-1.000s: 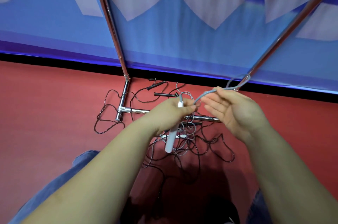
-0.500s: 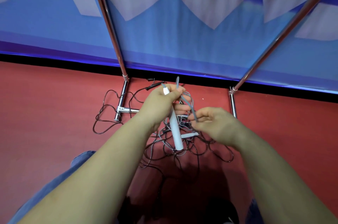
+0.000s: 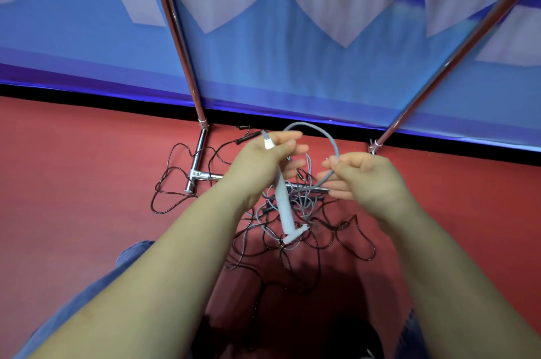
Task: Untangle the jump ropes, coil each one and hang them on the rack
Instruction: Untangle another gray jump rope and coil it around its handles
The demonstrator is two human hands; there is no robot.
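Both hands work above the floor in the gap between the two slanted rack poles — left pole [image 3: 178,42], right pole [image 3: 456,56] — open air there, nothing crossing it but the grey rope [image 3: 325,136] arcing between left hand [image 3: 260,159] and right hand [image 3: 366,174]. Below them the floor is cluttered: tangled black ropes [image 3: 345,241] spread around the rack's base bar [image 3: 304,188] and left foot [image 3: 197,162], with a white handle [image 3: 285,209] hanging down into the heap. Red floor [image 3: 73,183] far left and far right lies bare. Blue wall panel [image 3: 263,71] closes off the back.
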